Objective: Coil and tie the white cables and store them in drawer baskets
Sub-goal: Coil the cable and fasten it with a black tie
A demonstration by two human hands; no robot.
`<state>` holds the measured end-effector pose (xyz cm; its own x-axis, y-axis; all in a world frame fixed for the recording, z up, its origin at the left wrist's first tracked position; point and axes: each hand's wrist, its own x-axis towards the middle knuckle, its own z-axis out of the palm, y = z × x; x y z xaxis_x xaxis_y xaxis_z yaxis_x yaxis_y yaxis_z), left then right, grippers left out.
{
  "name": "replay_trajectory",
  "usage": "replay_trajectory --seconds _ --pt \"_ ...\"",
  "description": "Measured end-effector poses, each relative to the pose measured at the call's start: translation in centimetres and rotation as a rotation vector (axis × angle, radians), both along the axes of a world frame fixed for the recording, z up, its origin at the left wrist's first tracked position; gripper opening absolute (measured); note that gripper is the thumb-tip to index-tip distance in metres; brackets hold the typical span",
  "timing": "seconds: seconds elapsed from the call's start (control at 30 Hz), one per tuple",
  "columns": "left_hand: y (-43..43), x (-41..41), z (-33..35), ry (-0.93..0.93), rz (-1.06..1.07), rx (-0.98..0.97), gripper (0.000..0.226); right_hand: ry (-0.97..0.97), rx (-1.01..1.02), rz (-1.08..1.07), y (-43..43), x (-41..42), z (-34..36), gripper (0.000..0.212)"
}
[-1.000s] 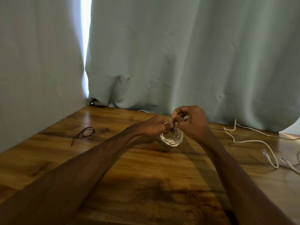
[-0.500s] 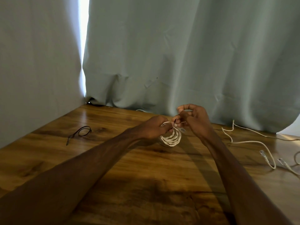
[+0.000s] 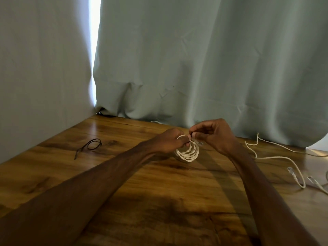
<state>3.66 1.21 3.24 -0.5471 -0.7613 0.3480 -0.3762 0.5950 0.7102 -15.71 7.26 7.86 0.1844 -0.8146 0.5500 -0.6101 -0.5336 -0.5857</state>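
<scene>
A small coil of white cable (image 3: pixel 188 153) hangs just above the wooden table (image 3: pixel 159 201), held upright between both hands. My left hand (image 3: pixel 168 142) grips the top left of the coil. My right hand (image 3: pixel 215 136) pinches something thin and dark at the coil's top, likely a tie, with thumb and forefinger. A clear plug end (image 3: pixel 200 143) sticks out beside the coil. A second white cable (image 3: pixel 276 158) lies loose and uncoiled on the table to the right, its clear plug ends (image 3: pixel 292 172) near the right edge.
A black tie (image 3: pixel 90 146), looped at one end, lies on the table to the left. Pale green curtains (image 3: pixel 195 59) hang along the back and left sides of the table, with a bright gap between them. No drawer or basket is in view.
The hands have stayed at the top of the coil. My right hand's fingers shifted slightly while working the tie. The coil hangs in much the same place.
</scene>
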Motion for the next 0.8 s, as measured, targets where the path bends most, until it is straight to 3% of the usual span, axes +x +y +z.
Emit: replay_trajectory --seconds 0.27,0.37,0.57,0.8 --pt "0.3 -0.1 0.5 -0.092 -0.092 -0.032 0.035 0.010 -0.073 -0.140 -0.2 1.0 -0.5 0.011" --pt "0.1 0.0 0.6 -0.132 -0.097 -0.089 0.026 0.097 -0.108 -0.177 -0.2 1.5 -0.8 0.011" --pt "0.1 -0.4 0.4 -0.167 -0.040 -0.189 0.035 0.254 -0.214 -0.233 -0.2 2.1 -0.8 0.015" --pt "0.3 -0.4 0.6 -0.130 0.027 -0.210 0.043 -0.019 -0.122 -0.163 -0.2 1.9 -0.8 0.013"
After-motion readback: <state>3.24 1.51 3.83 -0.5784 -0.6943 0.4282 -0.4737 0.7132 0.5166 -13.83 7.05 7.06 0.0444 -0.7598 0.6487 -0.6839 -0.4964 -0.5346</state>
